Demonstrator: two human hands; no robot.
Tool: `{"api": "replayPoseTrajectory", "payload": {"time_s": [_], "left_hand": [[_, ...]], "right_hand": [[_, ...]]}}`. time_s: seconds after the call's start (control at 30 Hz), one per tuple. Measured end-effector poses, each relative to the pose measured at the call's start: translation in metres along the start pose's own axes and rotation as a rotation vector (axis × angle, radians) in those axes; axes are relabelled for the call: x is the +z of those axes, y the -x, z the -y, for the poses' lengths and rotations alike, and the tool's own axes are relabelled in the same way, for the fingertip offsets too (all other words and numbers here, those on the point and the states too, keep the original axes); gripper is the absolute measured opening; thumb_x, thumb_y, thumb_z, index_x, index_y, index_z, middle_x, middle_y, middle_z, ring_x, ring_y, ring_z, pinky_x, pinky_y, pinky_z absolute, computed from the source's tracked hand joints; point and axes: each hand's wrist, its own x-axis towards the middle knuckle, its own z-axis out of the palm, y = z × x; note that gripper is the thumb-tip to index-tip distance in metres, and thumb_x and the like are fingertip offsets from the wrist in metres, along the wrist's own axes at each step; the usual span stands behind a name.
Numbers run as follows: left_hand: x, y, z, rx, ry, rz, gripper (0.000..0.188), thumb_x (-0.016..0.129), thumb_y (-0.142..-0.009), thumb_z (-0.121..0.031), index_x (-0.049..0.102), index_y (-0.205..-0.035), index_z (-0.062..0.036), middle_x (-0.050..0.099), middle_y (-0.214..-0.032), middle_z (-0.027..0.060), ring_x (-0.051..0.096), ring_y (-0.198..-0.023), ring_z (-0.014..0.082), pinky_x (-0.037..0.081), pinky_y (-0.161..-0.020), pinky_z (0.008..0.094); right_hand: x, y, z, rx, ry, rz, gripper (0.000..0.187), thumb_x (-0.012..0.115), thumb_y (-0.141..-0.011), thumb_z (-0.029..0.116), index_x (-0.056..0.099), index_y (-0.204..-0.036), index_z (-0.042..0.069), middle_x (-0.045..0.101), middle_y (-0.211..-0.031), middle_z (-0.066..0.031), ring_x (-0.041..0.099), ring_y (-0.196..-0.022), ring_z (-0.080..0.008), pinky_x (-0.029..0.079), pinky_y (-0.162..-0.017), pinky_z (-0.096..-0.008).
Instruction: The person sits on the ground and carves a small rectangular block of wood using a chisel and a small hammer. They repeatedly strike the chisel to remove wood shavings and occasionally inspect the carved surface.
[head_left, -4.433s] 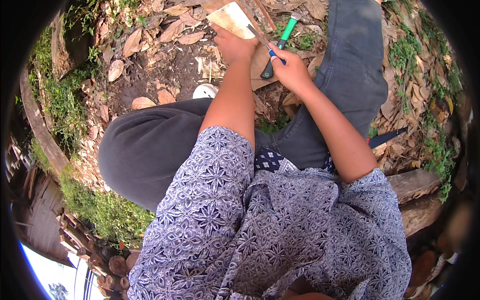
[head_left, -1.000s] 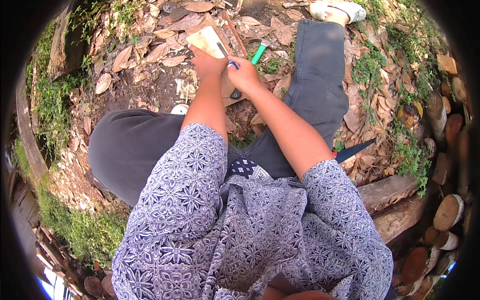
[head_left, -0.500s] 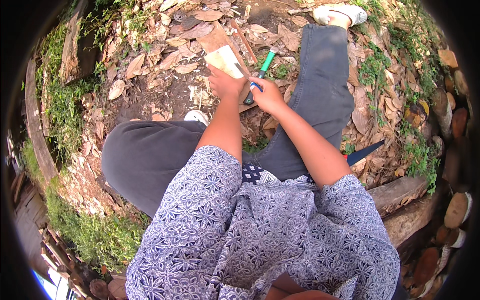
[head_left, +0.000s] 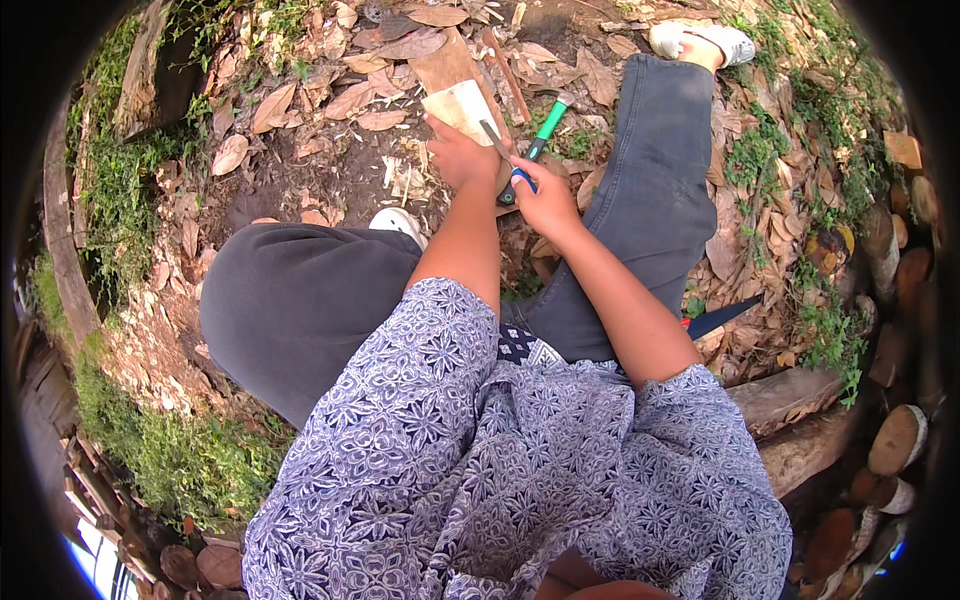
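Between my knees, my left hand is closed on the near left edge of a pale flat block of wood. The block rests on a longer brown board lying on the ground. My right hand is wrapped round the blue handle of a knife, its narrow blade pointing away and to the left. The blade tip lies over the block's right part; whether it touches the wood I cannot tell. Just beyond my right hand lies a green-and-black handled tool, perhaps a hammer, its lower end partly hidden.
Dry leaves and wood shavings cover the ground. A dark saw-like blade lies beside my right thigh. Thick timber lies at the right, with cut logs stacked beyond. A post stands at the far left.
The whole view has shifted slightly. My right hand and the knife have drawn a little toward me relative to the block. My left hand keeps its hold on the wood.
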Motion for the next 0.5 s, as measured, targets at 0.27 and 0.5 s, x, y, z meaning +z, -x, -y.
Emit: {"api": "replayPoseTrajectory", "payload": {"time_s": [0.27,0.5], "left_hand": [[0.004,-0.005,0.002,-0.006,-0.006,0.006,0.146,0.094,-0.06,-0.049,-0.004,-0.162,-0.0135,0.043,-0.136,0.0227,0.056,-0.122,0.0397,0.053,-0.098,0.0484],[0.004,-0.002,0.0,0.012,-0.006,-0.011,0.144,0.095,-0.06,-0.049,0.0,-0.162,-0.0109,0.045,-0.13,0.0222,0.06,-0.112,0.0393,0.055,-0.09,0.0476]], "right_hand": [[0.001,-0.004,-0.007,-0.085,0.0,-0.062,0.039,0.059,-0.098,0.024,0.065,-0.135,0.013,0.073,-0.112,-0.0177,0.072,-0.098,-0.0287,0.053,-0.088,-0.0371],[-0.005,-0.003,-0.004,0.001,-0.009,-0.005,0.04,0.059,-0.098,0.024,0.065,-0.135,0.013,0.073,-0.111,-0.0176,0.072,-0.094,-0.0264,0.053,-0.086,-0.0362]]}}
